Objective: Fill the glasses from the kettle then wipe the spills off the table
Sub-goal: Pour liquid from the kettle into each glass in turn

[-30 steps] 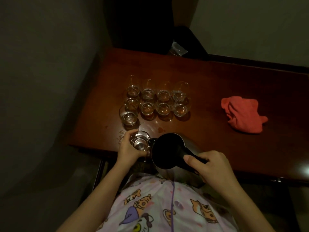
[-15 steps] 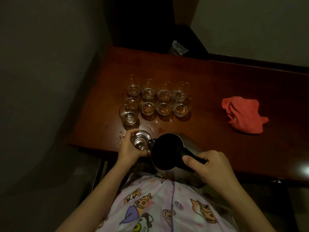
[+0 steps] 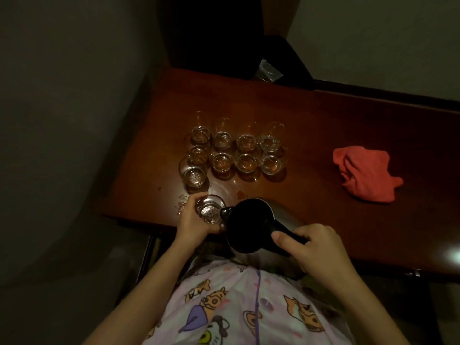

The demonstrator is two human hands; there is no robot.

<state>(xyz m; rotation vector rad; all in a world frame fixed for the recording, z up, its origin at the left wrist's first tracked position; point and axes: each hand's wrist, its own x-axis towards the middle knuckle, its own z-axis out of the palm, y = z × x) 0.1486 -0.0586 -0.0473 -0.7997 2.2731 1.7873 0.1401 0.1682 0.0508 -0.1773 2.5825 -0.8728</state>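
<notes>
My left hand (image 3: pixel 193 219) grips a small clear glass (image 3: pixel 210 209) at the near left edge of the dark wooden table (image 3: pixel 323 125). The steel kettle (image 3: pixel 251 225) with a black lid is tilted left, its spout touching the glass rim. My right hand (image 3: pixel 313 247) is closed on the kettle's black handle. Several more small glasses (image 3: pixel 236 150) stand in two rows further back, and a slightly larger one (image 3: pixel 194 174) stands at their near left. Small wet spots (image 3: pixel 241 194) show on the wood near the held glass.
A crumpled red cloth (image 3: pixel 363 176) lies on the table to the right. A dark object and a crinkled plastic wrapper (image 3: pixel 268 72) sit at the far edge. A wall runs along the left side and the table's near edge is right at my body.
Almost nothing has moved. The kettle stays tipped against the held glass, and both hands keep their grips.
</notes>
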